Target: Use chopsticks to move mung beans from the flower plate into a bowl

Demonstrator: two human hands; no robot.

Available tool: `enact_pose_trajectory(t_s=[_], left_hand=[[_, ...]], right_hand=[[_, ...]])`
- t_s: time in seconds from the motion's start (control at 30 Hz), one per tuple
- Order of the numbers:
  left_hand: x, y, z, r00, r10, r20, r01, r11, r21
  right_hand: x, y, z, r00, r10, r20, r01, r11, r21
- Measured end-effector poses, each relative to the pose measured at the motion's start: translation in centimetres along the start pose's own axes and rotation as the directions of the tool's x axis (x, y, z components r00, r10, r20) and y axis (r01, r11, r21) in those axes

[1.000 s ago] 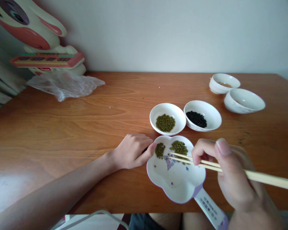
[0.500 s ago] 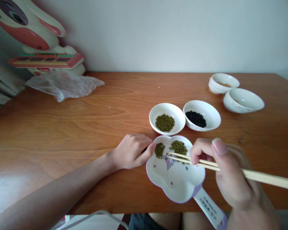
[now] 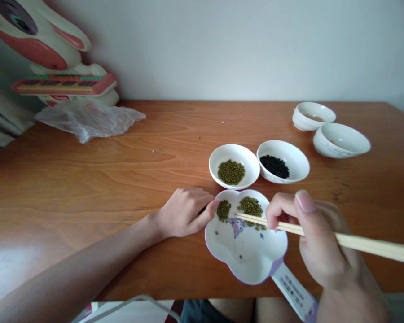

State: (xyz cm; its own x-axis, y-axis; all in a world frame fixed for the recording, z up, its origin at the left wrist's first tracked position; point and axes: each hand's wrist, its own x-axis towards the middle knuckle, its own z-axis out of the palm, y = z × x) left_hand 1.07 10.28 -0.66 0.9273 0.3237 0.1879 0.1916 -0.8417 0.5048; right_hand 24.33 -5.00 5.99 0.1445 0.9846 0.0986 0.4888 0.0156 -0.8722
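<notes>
A white flower-shaped dish [image 3: 252,260] with a purple edge and a handle lies before me. It holds a small left pile of green mung beans [image 3: 223,210] and a larger pile near its middle. My left hand [image 3: 186,213] rests on the table with its curled fingers and thumb at the dish's left rim. Between the fingers of my right hand [image 3: 319,237] is a pair of wooden chopsticks [image 3: 286,227]. Their tips are together over the dish, between the two piles; whether a bean is pinched there I cannot make out.
Behind the dish stand a white bowl of mung beans [image 3: 234,150] and a bowl of black beans [image 3: 298,159]. Two more white bowls [image 3: 348,148] are at the back right. A plastic bag [image 3: 97,121] and a toy keyboard figure [image 3: 70,83] occupy the back left.
The chopstick tips were slightly apart and have closed together. My right hand has shifted a little to the left. The left hand and the dish have stayed in place.
</notes>
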Motion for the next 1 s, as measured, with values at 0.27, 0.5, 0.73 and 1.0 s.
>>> enact_pose_trajectory(t_s=[0.27,0.5,0.73,1.0], left_hand=[[0.0,0.0,-0.1,1.0,-0.007,0.014,0.007,1.0,-0.003],[0.0,0.0,-0.1,0.999,-0.022,0.025,0.023,0.999,-0.029],[0.0,0.0,0.0,0.999,-0.02,0.027,0.02,0.999,-0.031],[-0.2,-0.1,0.0,1.0,-0.013,0.02,0.014,1.0,-0.026]], right_hand=[[-0.5,0.2,-0.6,1.0,0.026,-0.007,-0.025,0.995,0.095],[-0.5,0.6,-0.5,0.999,0.054,-0.006,-0.053,0.997,0.056],[-0.4,0.3,-0.5,1.0,0.022,0.002,-0.022,1.0,-0.008],[-0.4,-0.5,-0.6,0.999,0.037,-0.012,-0.038,0.998,-0.04]])
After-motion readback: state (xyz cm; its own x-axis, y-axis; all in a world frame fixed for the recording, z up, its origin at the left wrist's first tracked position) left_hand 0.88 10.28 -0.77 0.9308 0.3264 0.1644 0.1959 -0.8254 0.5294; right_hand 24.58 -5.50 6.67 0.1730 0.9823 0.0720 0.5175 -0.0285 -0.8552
